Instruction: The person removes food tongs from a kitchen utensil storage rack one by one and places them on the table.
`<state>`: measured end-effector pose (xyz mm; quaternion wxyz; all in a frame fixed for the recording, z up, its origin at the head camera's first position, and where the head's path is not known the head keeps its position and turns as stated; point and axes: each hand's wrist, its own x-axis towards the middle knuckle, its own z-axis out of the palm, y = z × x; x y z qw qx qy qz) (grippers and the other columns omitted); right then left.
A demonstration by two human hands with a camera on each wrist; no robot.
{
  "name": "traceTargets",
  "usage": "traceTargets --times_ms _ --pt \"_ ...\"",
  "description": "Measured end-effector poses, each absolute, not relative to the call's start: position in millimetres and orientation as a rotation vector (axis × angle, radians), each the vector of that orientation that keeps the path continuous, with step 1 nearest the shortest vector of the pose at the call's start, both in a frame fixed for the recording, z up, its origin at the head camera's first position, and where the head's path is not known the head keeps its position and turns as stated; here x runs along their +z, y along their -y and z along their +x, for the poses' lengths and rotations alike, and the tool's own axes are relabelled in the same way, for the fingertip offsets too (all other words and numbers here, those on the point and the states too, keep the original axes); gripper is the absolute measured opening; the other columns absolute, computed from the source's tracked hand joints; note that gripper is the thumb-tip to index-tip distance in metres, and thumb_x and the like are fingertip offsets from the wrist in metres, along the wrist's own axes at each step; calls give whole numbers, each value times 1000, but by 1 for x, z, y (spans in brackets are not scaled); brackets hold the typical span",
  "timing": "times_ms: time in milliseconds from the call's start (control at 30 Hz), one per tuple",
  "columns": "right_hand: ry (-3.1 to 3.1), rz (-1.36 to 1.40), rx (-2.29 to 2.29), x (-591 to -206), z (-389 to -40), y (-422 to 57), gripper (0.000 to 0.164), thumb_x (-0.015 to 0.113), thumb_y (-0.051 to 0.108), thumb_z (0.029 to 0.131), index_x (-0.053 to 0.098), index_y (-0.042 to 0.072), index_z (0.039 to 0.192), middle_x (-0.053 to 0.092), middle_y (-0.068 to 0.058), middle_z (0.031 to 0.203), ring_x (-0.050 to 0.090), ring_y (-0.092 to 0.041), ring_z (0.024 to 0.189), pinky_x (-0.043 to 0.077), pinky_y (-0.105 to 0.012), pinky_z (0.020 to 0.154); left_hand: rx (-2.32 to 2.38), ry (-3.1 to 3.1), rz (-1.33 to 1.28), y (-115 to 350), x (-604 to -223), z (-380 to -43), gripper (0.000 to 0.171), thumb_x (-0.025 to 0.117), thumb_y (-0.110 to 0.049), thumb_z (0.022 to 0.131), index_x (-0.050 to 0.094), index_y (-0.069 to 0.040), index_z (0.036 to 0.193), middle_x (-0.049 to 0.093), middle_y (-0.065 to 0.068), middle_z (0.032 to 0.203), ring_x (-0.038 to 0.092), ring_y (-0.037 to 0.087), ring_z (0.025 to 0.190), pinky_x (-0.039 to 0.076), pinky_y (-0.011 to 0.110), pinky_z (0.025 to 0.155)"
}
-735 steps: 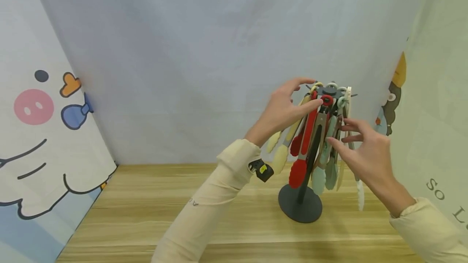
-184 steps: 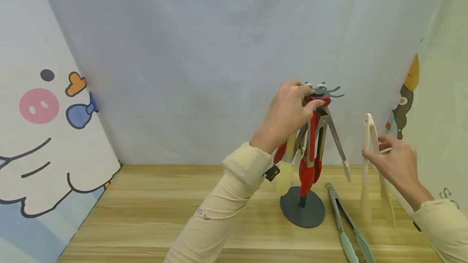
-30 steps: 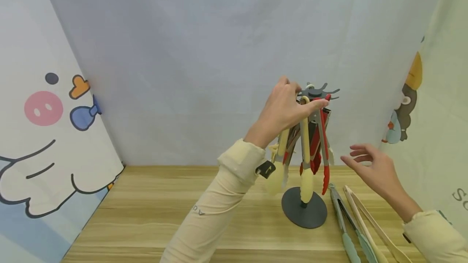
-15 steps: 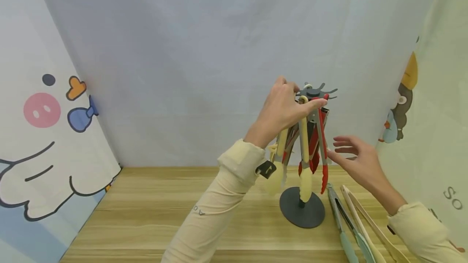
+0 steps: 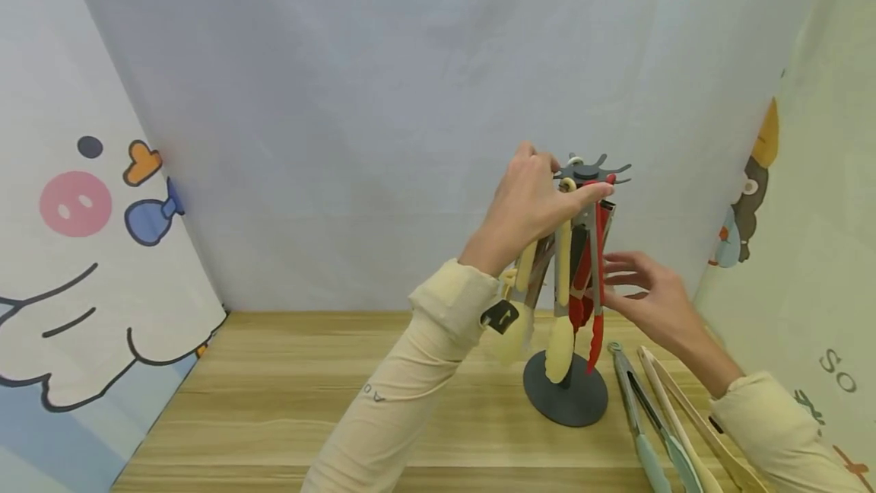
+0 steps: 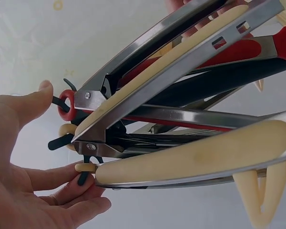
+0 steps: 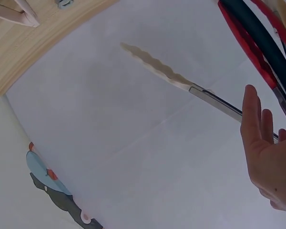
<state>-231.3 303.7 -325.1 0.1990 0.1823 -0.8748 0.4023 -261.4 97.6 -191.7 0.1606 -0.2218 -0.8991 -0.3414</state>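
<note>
My left hand (image 5: 527, 208) holds the top of a dark tong stand (image 5: 587, 172), thumb in front, fingers behind. In the left wrist view its fingertips are at a hook (image 6: 84, 178) carrying a cream-handled pair of tongs (image 6: 195, 152); the thumb lies by the hook with a red ring (image 6: 66, 105). My right hand (image 5: 646, 295) has its fingertips right at the hanging red tongs (image 5: 597, 333), fingers extended. In the right wrist view, cream-tipped tongs (image 7: 157, 67) pass behind those fingers. Yellow tongs (image 5: 560, 348) hang on the stand's front.
On the wood table (image 5: 308, 394) right of the stand's round base (image 5: 568, 402) lie mint-tipped tongs (image 5: 646, 432) and beige tongs (image 5: 684, 417). A pale cloth (image 5: 411, 97) forms the back wall, with printed panels (image 5: 89, 249) at the sides.
My right hand has moved left to the hanging red tongs, whose lower end has swung slightly left. Earlier, the mint and beige tongs came off the stand onto the table. My left hand stays at the top.
</note>
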Motion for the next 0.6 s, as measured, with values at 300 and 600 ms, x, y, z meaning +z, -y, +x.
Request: traceTargets --times_ms 300,600 --pt "2403 453 1152 -333 -235 -290 52 74 18 82 50 3 127 62 -16 110 64 -34 93 49 -23 71 -976 2562 -615 -100 -192 -261 65 65 -63 77 64 -4 104 44 1 100 48 13 79 42 19 61" --pt "2319 379 1131 -342 -242 -281 51 78 20 79 52 4 120 60 -11 107 63 -16 86 51 -31 72 -979 2557 -605 -100 -193 -259 64 66 -63 77 63 -5 104 43 1 98 47 14 78 42 19 60"
